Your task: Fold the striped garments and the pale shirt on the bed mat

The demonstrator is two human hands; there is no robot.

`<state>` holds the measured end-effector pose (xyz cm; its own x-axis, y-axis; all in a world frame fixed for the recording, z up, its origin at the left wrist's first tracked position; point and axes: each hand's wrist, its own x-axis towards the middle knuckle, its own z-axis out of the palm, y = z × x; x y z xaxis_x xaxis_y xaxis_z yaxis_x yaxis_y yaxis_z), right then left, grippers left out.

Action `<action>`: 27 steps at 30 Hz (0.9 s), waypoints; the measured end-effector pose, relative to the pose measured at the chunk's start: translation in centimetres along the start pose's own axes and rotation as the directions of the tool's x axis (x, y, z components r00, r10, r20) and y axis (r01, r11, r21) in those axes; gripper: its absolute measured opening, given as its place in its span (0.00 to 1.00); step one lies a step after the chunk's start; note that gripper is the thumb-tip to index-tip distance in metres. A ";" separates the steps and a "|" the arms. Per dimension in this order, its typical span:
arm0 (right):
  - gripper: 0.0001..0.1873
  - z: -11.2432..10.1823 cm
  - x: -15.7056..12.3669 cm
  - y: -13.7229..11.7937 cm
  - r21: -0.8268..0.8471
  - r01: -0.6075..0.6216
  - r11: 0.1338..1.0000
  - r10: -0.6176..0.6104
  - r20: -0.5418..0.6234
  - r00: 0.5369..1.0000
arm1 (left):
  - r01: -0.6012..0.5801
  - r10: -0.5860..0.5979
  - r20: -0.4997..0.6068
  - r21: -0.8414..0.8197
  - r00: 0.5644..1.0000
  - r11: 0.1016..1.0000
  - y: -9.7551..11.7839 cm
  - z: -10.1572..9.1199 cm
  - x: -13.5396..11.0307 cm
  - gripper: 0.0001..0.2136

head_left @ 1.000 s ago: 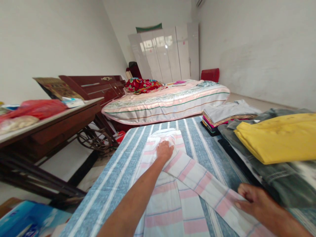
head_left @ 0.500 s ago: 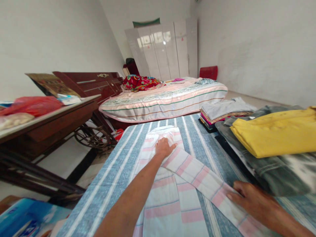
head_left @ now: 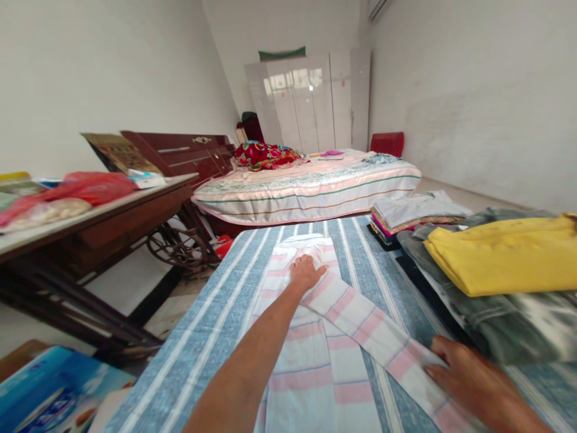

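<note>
Left hand (head_left: 306, 272) spread palm-down, fingers nearly straight and gripping nothing, presses on the far end of a pink-and-white striped shirt (head_left: 311, 385), while the right hand (head_left: 469, 379) lies likewise flat and open-fingered on the end of its sleeve (head_left: 369, 325) at the lower right. The shirt lies lengthwise down the middle of a blue-and-white striped cover (head_left: 216, 325), its sleeve running at a slant from beside the left hand to the right hand. The fabric is thin, woven and matt, with broad pale pink bands crossed by fine blue lines on white, and shows soft creases along the sleeve's edge.

To the right, touching the cover's edge, a folded yellow cloth (head_left: 505, 258) with faint dark specks rests on a rumpled grey-green garment (head_left: 496, 325). Beyond it sits a stack of folded clothes (head_left: 415, 213), grey on top, with pink and dark layers beneath. A mattress (head_left: 306, 189) in a pink, green-lined quilted cover lies past the far end of the cover. At left stands a dark wooden table (head_left: 112, 222) with a red plastic bag (head_left: 90, 186) on top. A glossy blue carton (head_left: 49, 391) shows at the lower left, its printing too blurred to read.
</note>
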<state>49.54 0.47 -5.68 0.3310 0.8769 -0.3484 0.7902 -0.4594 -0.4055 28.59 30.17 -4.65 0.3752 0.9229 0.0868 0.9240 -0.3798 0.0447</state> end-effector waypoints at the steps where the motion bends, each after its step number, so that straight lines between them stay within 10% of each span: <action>1: 0.05 0.2 -0.1 0.3 0.010 0.015 1.000 -0.015 0.000 1.000 | -0.003 0.003 -0.005 -0.005 1.000 1.000 0.0 -0.3 -0.1 0.27; 9: 0.15 0.5 -1.7 1.8 0.008 0.040 0.999 -0.040 -0.070 0.997 | -0.293 0.293 0.012 -0.028 0.956 0.956 1.7 -3.9 -5.9 0.11; 16: 0.13 -0.9 -2.6 1.2 -0.051 0.007 0.999 -0.012 -0.093 0.996 | -0.721 0.708 0.183 0.010 0.682 0.693 3.6 -5.1 -13.9 0.06; 27: 0.14 -0.8 -1.8 2.3 -0.012 0.025 1.000 -0.026 -0.127 0.992 | -0.656 0.605 0.261 0.207 0.752 0.726 6.6 -5.0 -15.0 0.11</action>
<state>51.19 -2.05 -5.28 0.3731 0.8995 -0.2272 0.8042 -0.4357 -0.4042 28.72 13.47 -0.65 0.8609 0.4805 -0.1673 0.4397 -0.8681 -0.2303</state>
